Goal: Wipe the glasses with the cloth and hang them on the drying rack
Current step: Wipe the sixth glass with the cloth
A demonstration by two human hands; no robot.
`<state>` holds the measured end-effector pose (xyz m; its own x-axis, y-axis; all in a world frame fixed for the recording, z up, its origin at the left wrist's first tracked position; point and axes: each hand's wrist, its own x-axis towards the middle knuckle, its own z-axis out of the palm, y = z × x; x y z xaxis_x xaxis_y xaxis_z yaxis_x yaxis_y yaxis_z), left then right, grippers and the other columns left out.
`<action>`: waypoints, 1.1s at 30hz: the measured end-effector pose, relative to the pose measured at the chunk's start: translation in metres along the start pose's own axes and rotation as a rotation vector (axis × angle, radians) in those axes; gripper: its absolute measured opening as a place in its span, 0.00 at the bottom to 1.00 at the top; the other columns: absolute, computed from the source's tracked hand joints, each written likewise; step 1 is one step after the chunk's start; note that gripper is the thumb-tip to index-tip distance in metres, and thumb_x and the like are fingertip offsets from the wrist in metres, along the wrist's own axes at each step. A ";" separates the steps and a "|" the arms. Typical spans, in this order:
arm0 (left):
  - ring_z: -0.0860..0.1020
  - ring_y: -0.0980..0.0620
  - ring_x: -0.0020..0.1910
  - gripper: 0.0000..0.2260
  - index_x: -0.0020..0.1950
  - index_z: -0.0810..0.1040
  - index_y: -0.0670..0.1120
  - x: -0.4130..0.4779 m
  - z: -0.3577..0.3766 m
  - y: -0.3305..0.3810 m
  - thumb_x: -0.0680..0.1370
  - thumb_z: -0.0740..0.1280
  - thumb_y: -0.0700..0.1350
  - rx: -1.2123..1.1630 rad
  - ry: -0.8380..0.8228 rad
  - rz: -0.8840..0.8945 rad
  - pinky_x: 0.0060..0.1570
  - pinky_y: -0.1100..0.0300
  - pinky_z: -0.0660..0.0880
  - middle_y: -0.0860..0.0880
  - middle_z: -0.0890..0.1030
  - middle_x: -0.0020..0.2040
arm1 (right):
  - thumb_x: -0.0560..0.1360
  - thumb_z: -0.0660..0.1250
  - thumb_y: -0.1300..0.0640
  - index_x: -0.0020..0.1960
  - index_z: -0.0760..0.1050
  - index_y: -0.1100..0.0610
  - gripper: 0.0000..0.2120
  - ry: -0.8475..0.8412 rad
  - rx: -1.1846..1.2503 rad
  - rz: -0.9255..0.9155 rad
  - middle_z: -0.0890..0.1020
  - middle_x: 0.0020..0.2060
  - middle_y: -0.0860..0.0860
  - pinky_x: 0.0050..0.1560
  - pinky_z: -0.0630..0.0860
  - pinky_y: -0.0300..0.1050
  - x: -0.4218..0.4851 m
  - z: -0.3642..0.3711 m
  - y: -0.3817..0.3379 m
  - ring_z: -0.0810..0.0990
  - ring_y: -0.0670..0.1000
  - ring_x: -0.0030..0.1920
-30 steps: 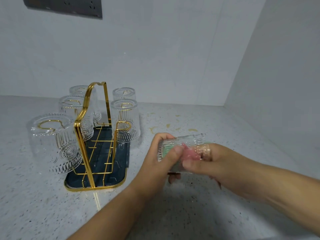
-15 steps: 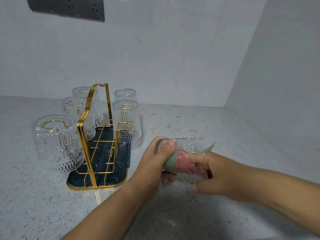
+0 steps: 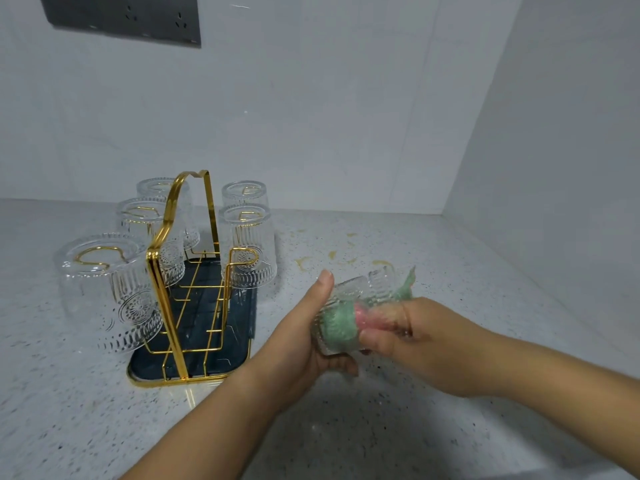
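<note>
A ribbed clear glass (image 3: 360, 289) lies on its side in the air above the counter, right of the rack. My left hand (image 3: 301, 337) grips its base end, thumb up along the side. A green and pink cloth (image 3: 341, 325) is stuffed inside the glass, and a green corner sticks out at the mouth. My right hand (image 3: 412, 337) holds the cloth at the mouth of the glass, fingers partly inside. The gold wire drying rack (image 3: 180, 271) on its dark tray carries several glasses hung upside down, the nearest one (image 3: 107, 289) at front left.
The speckled white counter (image 3: 398, 427) meets white walls behind and to the right. Yellowish stains (image 3: 332, 256) mark the counter behind the hands. A dark socket panel (image 3: 124, 17) sits high on the back wall. One front right peg (image 3: 244, 256) of the rack is bare.
The glass has tilted and turned in my hands while the cloth shifted inside it. My left thumb now points upward. The rack and hung glasses have not moved.
</note>
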<state>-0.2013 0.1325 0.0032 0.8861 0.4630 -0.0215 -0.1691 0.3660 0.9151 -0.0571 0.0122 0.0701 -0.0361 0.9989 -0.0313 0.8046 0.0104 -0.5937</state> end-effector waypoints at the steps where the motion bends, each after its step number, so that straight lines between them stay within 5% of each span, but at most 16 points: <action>1: 0.81 0.45 0.41 0.32 0.67 0.78 0.46 0.000 0.001 -0.003 0.74 0.69 0.68 0.053 0.029 0.075 0.34 0.51 0.76 0.41 0.84 0.52 | 0.86 0.59 0.50 0.53 0.84 0.59 0.18 0.013 0.147 0.044 0.87 0.46 0.51 0.57 0.77 0.38 -0.002 -0.002 -0.004 0.84 0.47 0.49; 3: 0.78 0.45 0.38 0.23 0.62 0.74 0.54 -0.001 0.003 -0.009 0.72 0.71 0.63 0.206 0.095 0.229 0.30 0.52 0.75 0.43 0.82 0.50 | 0.86 0.58 0.51 0.56 0.84 0.62 0.20 0.027 0.477 0.094 0.88 0.50 0.53 0.64 0.75 0.37 -0.003 -0.004 -0.007 0.86 0.47 0.55; 5: 0.75 0.44 0.36 0.19 0.57 0.75 0.53 -0.002 0.006 -0.011 0.73 0.70 0.63 0.283 0.150 0.319 0.27 0.54 0.72 0.44 0.80 0.46 | 0.85 0.59 0.52 0.60 0.82 0.63 0.18 0.012 0.765 0.162 0.87 0.55 0.59 0.70 0.75 0.52 -0.003 -0.003 -0.009 0.85 0.56 0.60; 7: 0.72 0.45 0.31 0.22 0.53 0.75 0.48 -0.002 0.008 -0.010 0.72 0.69 0.65 0.245 0.199 0.299 0.27 0.54 0.69 0.44 0.79 0.39 | 0.85 0.61 0.53 0.61 0.82 0.62 0.16 -0.006 0.734 0.139 0.86 0.56 0.60 0.70 0.74 0.57 -0.003 0.001 -0.008 0.84 0.58 0.61; 10: 0.67 0.47 0.26 0.30 0.48 0.78 0.41 0.001 0.007 -0.004 0.72 0.69 0.69 0.058 0.206 0.042 0.25 0.60 0.62 0.42 0.75 0.31 | 0.83 0.64 0.49 0.64 0.79 0.48 0.11 -0.024 0.162 -0.089 0.84 0.59 0.42 0.72 0.71 0.59 -0.004 0.010 -0.004 0.80 0.44 0.65; 12: 0.65 0.53 0.21 0.25 0.39 0.80 0.45 0.000 0.004 0.001 0.74 0.68 0.68 -0.015 0.161 -0.115 0.20 0.66 0.58 0.47 0.74 0.27 | 0.82 0.59 0.39 0.68 0.69 0.37 0.15 -0.043 -0.445 -0.265 0.76 0.63 0.30 0.81 0.51 0.61 -0.002 0.006 0.001 0.67 0.34 0.71; 14: 0.67 0.55 0.19 0.24 0.41 0.82 0.47 -0.002 0.001 0.007 0.74 0.66 0.68 -0.035 0.085 -0.215 0.18 0.69 0.57 0.48 0.75 0.29 | 0.83 0.47 0.35 0.73 0.66 0.38 0.21 -0.166 -0.915 -0.281 0.78 0.66 0.36 0.80 0.34 0.61 0.001 0.000 0.007 0.66 0.42 0.75; 15: 0.69 0.54 0.20 0.26 0.45 0.83 0.46 -0.003 0.001 0.009 0.74 0.64 0.69 -0.022 0.032 -0.240 0.18 0.69 0.58 0.46 0.77 0.31 | 0.84 0.45 0.37 0.73 0.68 0.41 0.23 -0.174 -0.986 -0.315 0.79 0.66 0.40 0.81 0.35 0.61 0.003 -0.004 0.012 0.68 0.46 0.76; 17: 0.74 0.52 0.23 0.31 0.49 0.84 0.47 -0.001 0.001 0.007 0.76 0.59 0.73 0.013 -0.046 -0.219 0.21 0.66 0.61 0.46 0.79 0.32 | 0.86 0.51 0.44 0.66 0.76 0.45 0.18 -0.098 -0.727 -0.374 0.81 0.62 0.40 0.79 0.57 0.56 0.005 -0.008 0.013 0.75 0.45 0.69; 19: 0.75 0.52 0.27 0.32 0.54 0.86 0.50 0.001 0.004 0.002 0.76 0.59 0.75 0.061 -0.028 -0.129 0.25 0.61 0.63 0.48 0.80 0.34 | 0.85 0.55 0.44 0.52 0.81 0.52 0.18 -0.026 -0.189 -0.220 0.83 0.49 0.45 0.62 0.75 0.55 0.006 -0.006 0.013 0.81 0.47 0.54; 22: 0.75 0.53 0.27 0.22 0.59 0.79 0.55 -0.001 0.008 -0.004 0.73 0.68 0.68 0.118 0.105 0.091 0.26 0.60 0.66 0.49 0.81 0.37 | 0.82 0.57 0.37 0.50 0.80 0.61 0.28 0.017 0.308 0.044 0.85 0.48 0.59 0.64 0.75 0.64 0.003 0.003 0.009 0.83 0.61 0.53; 25: 0.79 0.50 0.34 0.20 0.63 0.74 0.55 -0.004 0.004 -0.008 0.74 0.70 0.60 0.072 0.090 0.198 0.28 0.63 0.70 0.49 0.84 0.45 | 0.84 0.59 0.44 0.53 0.84 0.57 0.21 0.034 0.547 0.143 0.88 0.51 0.55 0.68 0.75 0.59 -0.001 0.004 -0.007 0.86 0.55 0.56; 28: 0.76 0.54 0.32 0.19 0.54 0.76 0.55 -0.006 0.003 -0.005 0.69 0.70 0.64 0.120 0.138 0.197 0.27 0.64 0.66 0.51 0.83 0.42 | 0.84 0.58 0.44 0.60 0.83 0.55 0.20 -0.016 0.622 0.124 0.87 0.55 0.53 0.69 0.75 0.54 -0.005 0.008 -0.012 0.85 0.53 0.59; 31: 0.68 0.54 0.22 0.21 0.45 0.76 0.48 -0.002 0.003 0.000 0.72 0.70 0.66 0.065 0.162 -0.011 0.23 0.66 0.58 0.49 0.77 0.30 | 0.85 0.60 0.44 0.67 0.77 0.49 0.16 -0.080 0.046 -0.102 0.82 0.63 0.48 0.73 0.70 0.56 -0.007 0.014 -0.006 0.78 0.49 0.67; 33: 0.67 0.54 0.18 0.22 0.41 0.79 0.46 0.000 0.002 0.001 0.75 0.70 0.65 -0.007 0.102 -0.180 0.19 0.69 0.55 0.48 0.75 0.27 | 0.85 0.57 0.42 0.71 0.70 0.39 0.16 -0.151 -0.524 -0.245 0.74 0.68 0.36 0.82 0.49 0.57 -0.008 0.007 0.003 0.65 0.40 0.76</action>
<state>-0.2002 0.1310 0.0050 0.8543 0.4683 -0.2256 -0.0148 0.4558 0.8900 -0.0582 0.0044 0.0628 -0.3109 0.9470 -0.0805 0.9459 0.3000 -0.1231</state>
